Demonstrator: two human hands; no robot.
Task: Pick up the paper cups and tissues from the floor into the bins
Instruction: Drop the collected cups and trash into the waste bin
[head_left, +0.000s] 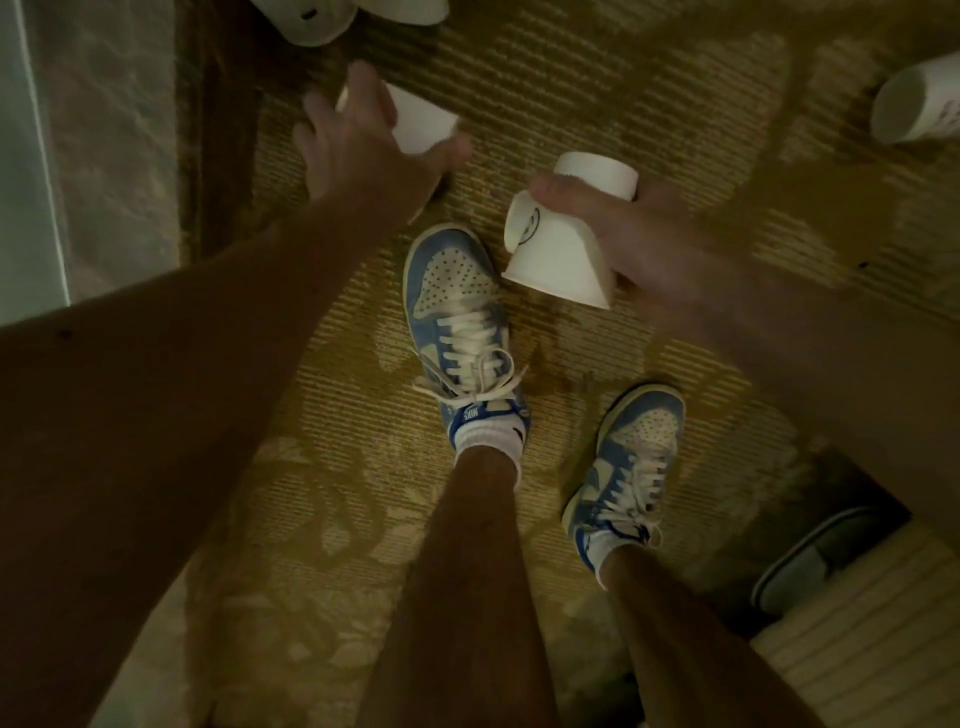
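Beneath the wide-spread fingers (363, 85) of the left hand (361, 156) lies a white paper cup (422, 127), tipped over. The right hand (654, 234) grips two white cups (550, 260), one logo-printed.

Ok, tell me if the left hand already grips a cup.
No: the left hand reaches with fingers spread over the cup, not curled round it.

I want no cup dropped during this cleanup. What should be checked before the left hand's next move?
1. Left hand open over the white paper cup on its side: ok.
2. Grip closed round that cup: not ok.
3. Right hand gripping two white paper cups: ok.
4. Blue-and-white sneaker clear of the target: ok.
5. Bin within sight: not ok.
6. Patterned carpet free of cups: not ok, one white cup lies far right.
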